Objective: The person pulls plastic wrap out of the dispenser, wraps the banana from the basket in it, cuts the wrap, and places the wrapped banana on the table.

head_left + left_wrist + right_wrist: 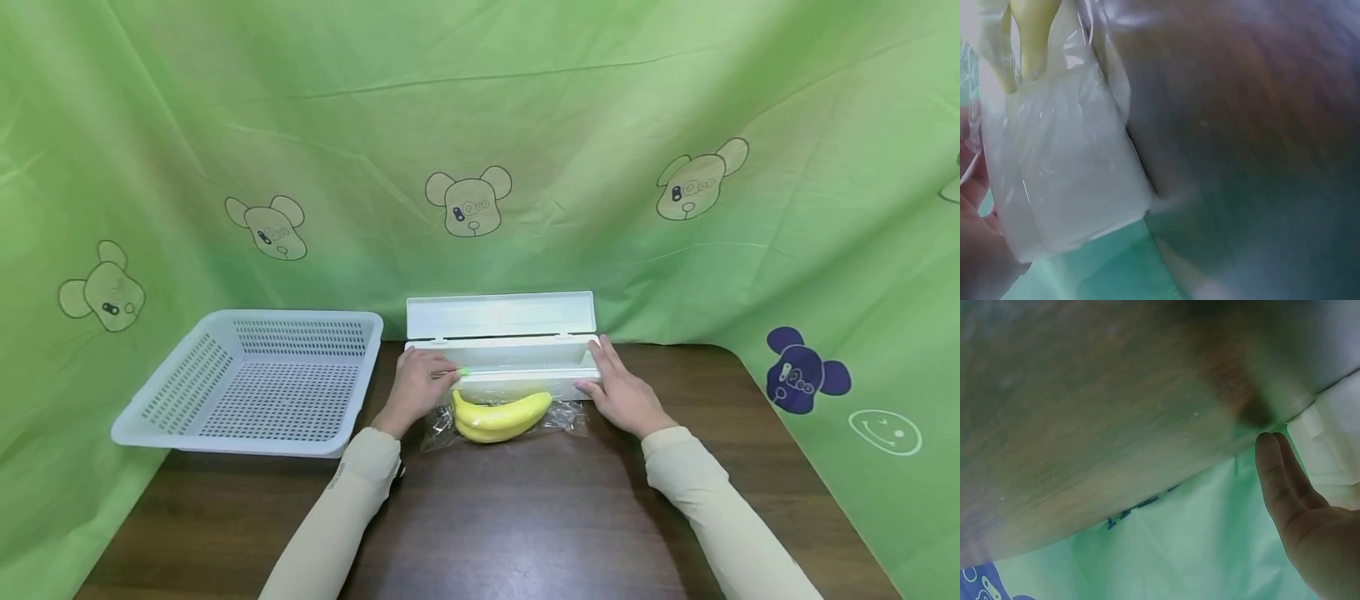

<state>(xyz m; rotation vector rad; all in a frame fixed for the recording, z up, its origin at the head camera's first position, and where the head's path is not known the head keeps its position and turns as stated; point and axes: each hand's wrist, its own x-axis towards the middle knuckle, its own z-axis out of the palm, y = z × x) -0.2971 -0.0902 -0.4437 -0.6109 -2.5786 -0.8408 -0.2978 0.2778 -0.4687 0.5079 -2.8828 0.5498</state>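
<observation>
A long white cling film box [510, 387] lies near the back of the table, its lid [501, 316] raised. Clear cling film [441, 427] hangs over its front and covers part of a yellow banana bunch [501, 417]. At the box's left part, my left hand [425, 379] pinches a small green slide cutter [463, 371] on the front rim. My right hand [621, 392] rests on the box's right end, its fingers fairly straight. In the left wrist view, the box end [1072, 169] partly hides the left fingers. The right wrist view shows extended fingers [1272, 475] beside the box.
A white plastic basket [251, 450] with perforated sides stands on the table's left, close to the left forearm. Behind the table hangs a green curtain [360, 183] with printed bear heads. The brown wooden table [517, 525] extends in front of the bananas.
</observation>
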